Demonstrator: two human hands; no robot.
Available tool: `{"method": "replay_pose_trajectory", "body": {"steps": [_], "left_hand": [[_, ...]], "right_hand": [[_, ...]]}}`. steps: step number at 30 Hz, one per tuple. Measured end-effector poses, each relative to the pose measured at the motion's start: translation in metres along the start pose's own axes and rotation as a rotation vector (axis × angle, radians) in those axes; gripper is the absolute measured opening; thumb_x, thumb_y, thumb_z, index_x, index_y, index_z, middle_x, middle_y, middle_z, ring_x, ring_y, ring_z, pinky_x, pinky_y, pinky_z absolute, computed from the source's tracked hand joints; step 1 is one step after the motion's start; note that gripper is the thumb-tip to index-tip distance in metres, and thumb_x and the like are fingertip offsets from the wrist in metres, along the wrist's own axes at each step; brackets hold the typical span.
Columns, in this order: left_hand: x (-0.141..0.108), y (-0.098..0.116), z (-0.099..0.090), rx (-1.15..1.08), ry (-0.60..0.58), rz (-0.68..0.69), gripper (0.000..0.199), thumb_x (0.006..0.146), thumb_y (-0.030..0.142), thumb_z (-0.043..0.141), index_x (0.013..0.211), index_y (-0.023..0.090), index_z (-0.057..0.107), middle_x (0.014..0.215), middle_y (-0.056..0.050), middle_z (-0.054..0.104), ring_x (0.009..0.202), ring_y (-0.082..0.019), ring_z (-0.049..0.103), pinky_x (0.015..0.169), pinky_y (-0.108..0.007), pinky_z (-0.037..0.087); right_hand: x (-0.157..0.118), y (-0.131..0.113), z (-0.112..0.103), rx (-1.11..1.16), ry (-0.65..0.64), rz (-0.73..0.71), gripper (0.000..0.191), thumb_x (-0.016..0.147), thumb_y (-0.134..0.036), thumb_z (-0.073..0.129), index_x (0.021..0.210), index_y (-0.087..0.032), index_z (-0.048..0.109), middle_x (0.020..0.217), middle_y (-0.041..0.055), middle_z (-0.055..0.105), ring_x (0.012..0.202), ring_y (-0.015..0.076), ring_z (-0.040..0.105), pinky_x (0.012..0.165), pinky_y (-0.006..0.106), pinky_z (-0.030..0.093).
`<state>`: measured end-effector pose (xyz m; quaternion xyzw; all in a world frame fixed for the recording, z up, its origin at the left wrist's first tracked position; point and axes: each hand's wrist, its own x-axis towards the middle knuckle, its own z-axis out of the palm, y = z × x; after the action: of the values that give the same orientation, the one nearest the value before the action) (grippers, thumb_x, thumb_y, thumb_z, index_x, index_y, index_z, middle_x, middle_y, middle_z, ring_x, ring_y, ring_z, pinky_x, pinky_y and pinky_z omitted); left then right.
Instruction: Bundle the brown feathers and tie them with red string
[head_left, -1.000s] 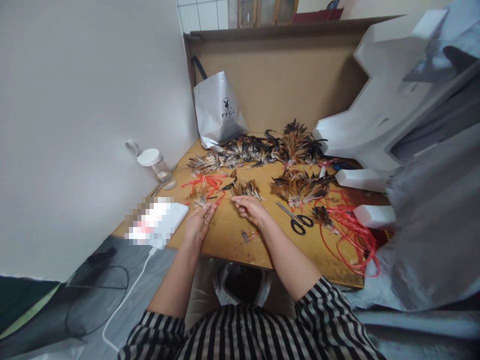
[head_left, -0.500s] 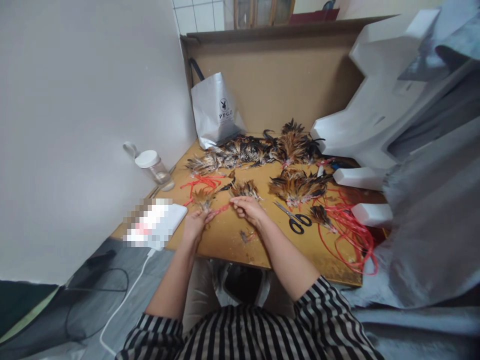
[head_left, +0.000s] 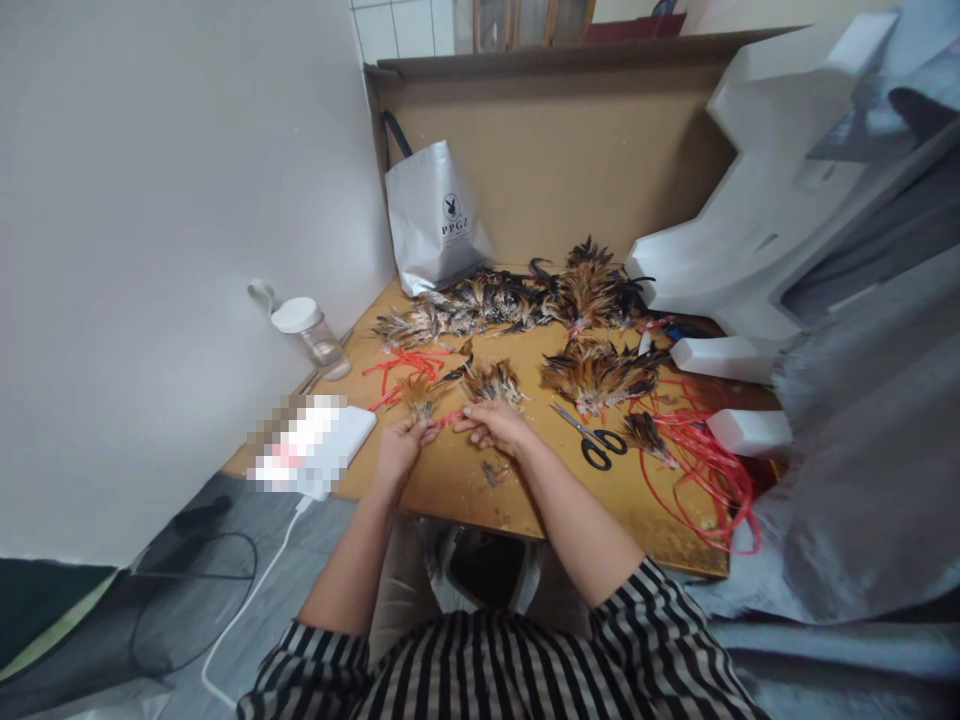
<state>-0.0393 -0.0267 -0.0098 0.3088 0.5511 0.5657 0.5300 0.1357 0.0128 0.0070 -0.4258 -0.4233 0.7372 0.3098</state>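
Observation:
My left hand (head_left: 405, 443) is closed around the base of a small bunch of brown feathers (head_left: 418, 395), whose tips fan upward. A short stretch of red plastic strip (head_left: 448, 419) runs from that bunch to my right hand (head_left: 491, 424), pinched between its thumb and forefinger. Just beyond the right hand lies another small feather bunch (head_left: 493, 380). A few loose feather scraps (head_left: 493, 474) rest on the table below it. Black-handled scissors (head_left: 595, 441) lie partly open to the right.
Larger feather bunches (head_left: 598, 375) and a long feather pile (head_left: 480, 303) cover the table's back. Red strips (head_left: 701, 455) tangle at right beside white foam pieces (head_left: 750, 432). At left stand a clear jar (head_left: 319, 345) and a white device (head_left: 358, 430); a silver bag (head_left: 435, 220) leans behind.
Both hands have come closer together, the left moving slightly right. The red strip between them looks shorter. The feather bunch has shifted right with my left hand.

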Motion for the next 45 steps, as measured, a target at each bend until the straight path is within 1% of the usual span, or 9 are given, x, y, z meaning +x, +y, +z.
{"method": "replay_pose_trajectory", "body": {"steps": [3,8,13,18,22,30,38,42,45], "left_hand": [[0.0,-0.001,-0.001,-0.021,0.033,-0.014,0.008,0.067,0.015,0.064,0.067,0.007,0.061,0.066,-0.008,0.066,0.062,-0.013,0.064,0.076,-0.029,0.051],[-0.002,0.001,-0.009,-0.217,0.069,0.015,0.006,0.07,0.014,0.062,0.069,0.008,0.059,0.07,-0.009,0.066,0.071,-0.015,0.065,0.083,-0.031,0.049],[-0.003,0.004,-0.01,-0.393,0.055,0.059,0.004,0.071,0.013,0.061,0.069,0.01,0.059,0.073,-0.007,0.066,0.075,-0.014,0.065,0.084,-0.029,0.049],[-0.002,0.005,-0.001,-0.196,0.045,0.039,0.013,0.066,0.018,0.066,0.072,0.008,0.061,0.073,-0.009,0.066,0.068,-0.014,0.065,0.078,-0.03,0.052],[-0.003,0.003,-0.002,-0.046,-0.017,-0.024,0.014,0.065,0.017,0.067,0.072,0.007,0.062,0.069,-0.009,0.066,0.064,-0.014,0.064,0.078,-0.03,0.051],[-0.003,-0.001,-0.006,-0.13,-0.011,0.002,0.009,0.069,0.017,0.063,0.07,0.008,0.061,0.073,-0.008,0.065,0.072,-0.014,0.064,0.086,-0.031,0.048],[-0.004,0.009,0.005,-0.333,-0.066,-0.088,0.002,0.071,0.011,0.06,0.069,0.011,0.06,0.076,-0.007,0.066,0.079,-0.013,0.064,0.086,-0.028,0.048],[0.009,0.007,0.005,-0.127,0.027,0.024,0.005,0.071,0.015,0.06,0.07,0.01,0.061,0.072,-0.007,0.066,0.066,-0.012,0.064,0.077,-0.028,0.051],[0.016,0.003,0.003,0.098,0.015,-0.038,0.005,0.068,0.014,0.061,0.064,0.01,0.06,0.06,-0.006,0.064,0.057,-0.013,0.062,0.07,-0.028,0.052]], "right_hand": [[-0.002,-0.002,-0.001,0.083,-0.042,0.021,0.019,0.074,-0.029,0.06,0.084,-0.013,0.055,0.087,0.0107,0.068,0.047,0.0092,0.059,0.037,0.017,0.043],[-0.004,-0.005,0.0,0.198,-0.034,-0.075,0.024,0.074,-0.024,0.059,0.095,-0.017,0.051,0.086,0.0061,0.068,0.051,0.0083,0.06,0.04,0.016,0.044],[-0.002,-0.003,0.003,0.051,0.072,-0.17,0.012,0.072,-0.024,0.06,0.078,-0.015,0.056,0.071,0.0011,0.066,0.039,0.0031,0.049,0.034,0.013,0.036],[-0.001,0.003,0.007,-0.228,0.117,-0.099,0.011,0.072,-0.024,0.061,0.072,-0.013,0.058,0.059,0.0008,0.064,0.034,0.0044,0.047,0.028,0.013,0.029],[-0.003,0.0,0.006,-0.044,-0.026,0.023,0.015,0.075,-0.028,0.058,0.081,-0.014,0.056,0.07,0.0064,0.068,0.039,0.0076,0.053,0.032,0.016,0.037],[-0.008,-0.002,0.012,0.361,-0.215,0.095,0.007,0.081,-0.016,0.048,0.081,-0.012,0.054,0.079,0.0099,0.069,0.047,0.0067,0.056,0.042,0.015,0.043],[-0.001,0.0,0.008,0.363,-0.056,-0.046,0.017,0.073,-0.012,0.058,0.09,-0.013,0.057,0.063,0.0016,0.065,0.04,0.0042,0.05,0.037,0.012,0.038],[-0.001,-0.003,0.005,0.392,-0.025,0.0,0.005,0.078,-0.013,0.052,0.08,-0.011,0.056,0.064,0.0049,0.066,0.039,0.004,0.048,0.036,0.012,0.037],[-0.002,-0.005,0.005,0.49,-0.109,0.096,0.012,0.082,-0.013,0.045,0.074,-0.01,0.054,0.072,0.0089,0.067,0.04,0.0033,0.048,0.038,0.012,0.038]]}}
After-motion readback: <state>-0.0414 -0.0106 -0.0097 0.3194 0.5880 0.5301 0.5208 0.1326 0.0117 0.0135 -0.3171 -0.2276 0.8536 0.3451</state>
